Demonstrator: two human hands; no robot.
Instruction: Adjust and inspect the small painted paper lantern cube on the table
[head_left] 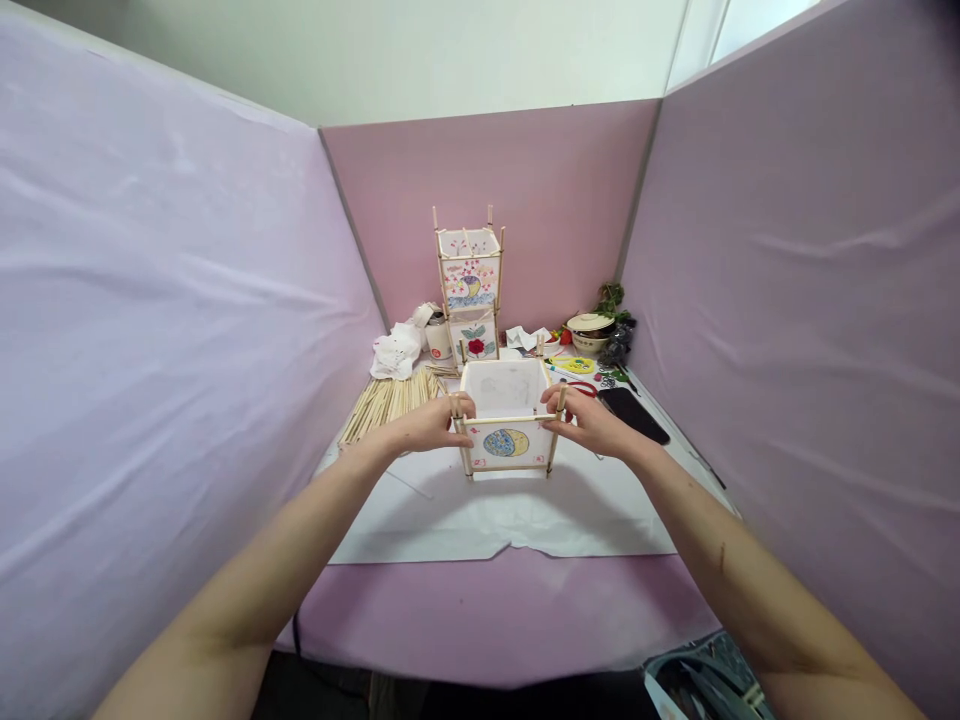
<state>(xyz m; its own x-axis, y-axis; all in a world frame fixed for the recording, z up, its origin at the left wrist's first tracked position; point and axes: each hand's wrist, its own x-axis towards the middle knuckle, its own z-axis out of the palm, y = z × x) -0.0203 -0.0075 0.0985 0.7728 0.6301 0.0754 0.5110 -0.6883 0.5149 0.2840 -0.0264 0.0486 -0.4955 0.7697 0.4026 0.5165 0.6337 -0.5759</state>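
Observation:
A square lantern frame (507, 442) of thin wooden sticks with white paper sides stands upright near the middle of the white cloth. Its front panel shows a blue and yellow round drawing, with small red marks at the corners. Its top is open. My left hand (439, 421) grips the front left corner post, fingers over the top edge. On the opposite side my right hand (589, 420) holds the front right corner post. Behind it rises a taller two-tier lantern (471, 285) with a moon drawing above and a red flower below; nothing touches it but the things around its base.
Many wooden sticks (386, 408) lie at the left, by crumpled white paper (397, 352) and a can (438, 338). At the right are a black phone (634, 415), red-handled scissors (583, 388), a lidded bowl (589, 335) and greenery (610, 298). Fabric-covered walls enclose three sides.

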